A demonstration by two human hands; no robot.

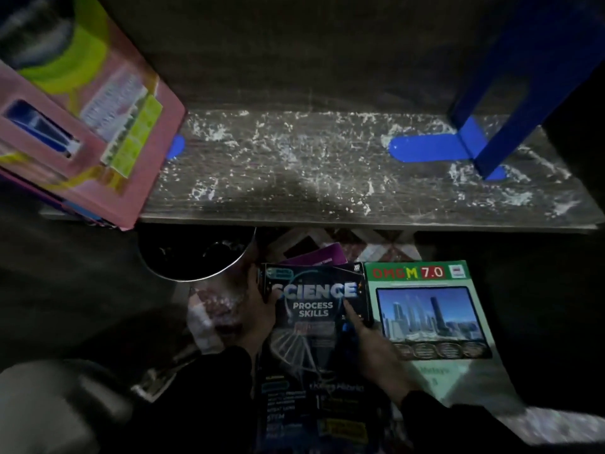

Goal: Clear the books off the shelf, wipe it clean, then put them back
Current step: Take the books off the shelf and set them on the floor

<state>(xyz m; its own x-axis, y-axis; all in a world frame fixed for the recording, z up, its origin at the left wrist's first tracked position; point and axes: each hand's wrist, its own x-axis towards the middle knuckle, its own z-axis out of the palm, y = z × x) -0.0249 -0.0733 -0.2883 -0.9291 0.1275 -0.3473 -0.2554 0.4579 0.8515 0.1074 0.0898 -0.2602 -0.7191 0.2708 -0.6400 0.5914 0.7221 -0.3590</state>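
Observation:
The dark wooden shelf (327,178) is bare in its middle and speckled with white dust. Pink books (108,126) lean at its left end. A blue bookend (432,147) stands at the right. Below, on the floor, lies a black "Science Process Skills" book (314,322), with a green "OMG M 7.0" book (435,322) to its right. My left hand (258,309) grips the black book's left edge, thumb on the cover. My right hand (373,348) rests on its cover with the index finger straight. A purple book (320,255) peeks out behind.
A round metal bin (199,257) stands under the shelf's front edge, left of the books. A second blue bookend's tip (175,147) shows beside the pink books. Patterned flooring (386,247) is visible beneath. The surroundings are dark.

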